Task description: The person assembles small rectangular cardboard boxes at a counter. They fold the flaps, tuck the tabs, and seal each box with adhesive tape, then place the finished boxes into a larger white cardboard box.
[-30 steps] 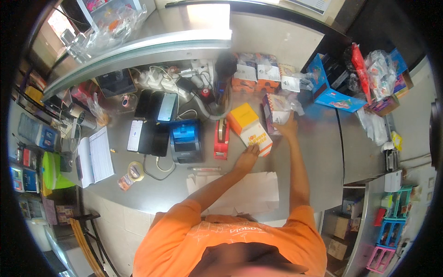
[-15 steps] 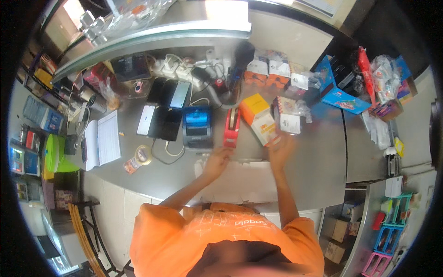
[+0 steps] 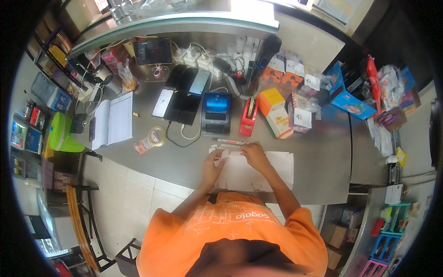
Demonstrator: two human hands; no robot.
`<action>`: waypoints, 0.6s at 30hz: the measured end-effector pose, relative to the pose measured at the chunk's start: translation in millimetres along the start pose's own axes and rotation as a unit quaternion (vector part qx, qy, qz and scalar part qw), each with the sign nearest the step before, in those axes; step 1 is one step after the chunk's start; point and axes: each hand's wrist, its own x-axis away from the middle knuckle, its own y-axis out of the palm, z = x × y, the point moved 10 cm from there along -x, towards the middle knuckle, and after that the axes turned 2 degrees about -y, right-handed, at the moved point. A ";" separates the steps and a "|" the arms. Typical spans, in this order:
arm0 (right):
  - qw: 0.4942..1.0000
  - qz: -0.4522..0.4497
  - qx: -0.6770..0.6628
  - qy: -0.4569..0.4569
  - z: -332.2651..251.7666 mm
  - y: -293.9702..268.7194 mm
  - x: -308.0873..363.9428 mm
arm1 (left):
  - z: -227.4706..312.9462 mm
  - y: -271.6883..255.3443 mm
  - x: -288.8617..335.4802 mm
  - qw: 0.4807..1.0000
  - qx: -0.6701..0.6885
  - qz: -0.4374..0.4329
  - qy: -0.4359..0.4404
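Observation:
A flattened white cardboard box (image 3: 277, 168) with cut flaps lies on the steel counter right in front of me. My left hand (image 3: 213, 167) grips its left flap, with the thumb on the near face and the fingers round the edge. At the upper edge, my right hand (image 3: 254, 154) has its fingers curled on the cardboard; what the fingertips pinch is partly hidden. Just beyond the cardboard lies a white marker (image 3: 228, 141). A red tape dispenser (image 3: 248, 119) stands farther off, beside an orange-and-white carton (image 3: 276, 115).
Left of the dispenser are a blue-and-grey label printer (image 3: 216, 115), several phones (image 3: 162, 103), tape rolls (image 3: 157, 137) and an open notebook (image 3: 117, 121). Small packaged boxes (image 3: 302, 115) stand at right, before a blue display box (image 3: 350, 99). A raised glass-edged shelf (image 3: 184, 34) spans the back.
My right hand has left the orange-and-white carton and come down and left onto the cardboard's upper edge. My left hand has drawn back from near the dispenser to the left flap.

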 end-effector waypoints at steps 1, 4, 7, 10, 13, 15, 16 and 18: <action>1.000 0.027 -0.013 0.002 -8.3 -15.4 1.7 | 8.8 -1.6 -2.2 1.000 0.022 -0.002 -0.006; 0.993 0.117 -0.027 -0.002 -39.1 -68.4 8.2 | 40.9 3.1 -5.8 0.991 0.113 -0.062 -0.045; 0.975 0.223 0.013 -0.010 -71.3 -120.8 13.5 | 120.4 -3.4 -2.2 0.977 0.121 -0.088 0.152; 0.953 0.300 0.037 0.002 -95.5 -157.2 19.4 | 166.8 -9.3 4.4 0.960 0.077 -0.089 0.253; 0.948 0.316 0.028 -0.020 -116.6 -174.7 19.7 | 185.7 -11.1 9.5 0.953 0.038 -0.085 0.289; 0.949 0.312 0.018 -0.038 -128.3 -180.6 18.6 | 179.1 -13.5 7.8 0.966 0.092 -0.074 0.228; 0.948 0.317 0.012 -0.032 -131.6 -183.1 18.9 | 173.2 -13.8 6.1 0.972 0.123 -0.068 0.189; 0.942 0.336 -0.004 -0.023 -138.6 -187.2 20.5 | 179.5 -22.0 8.4 0.967 0.128 -0.022 0.221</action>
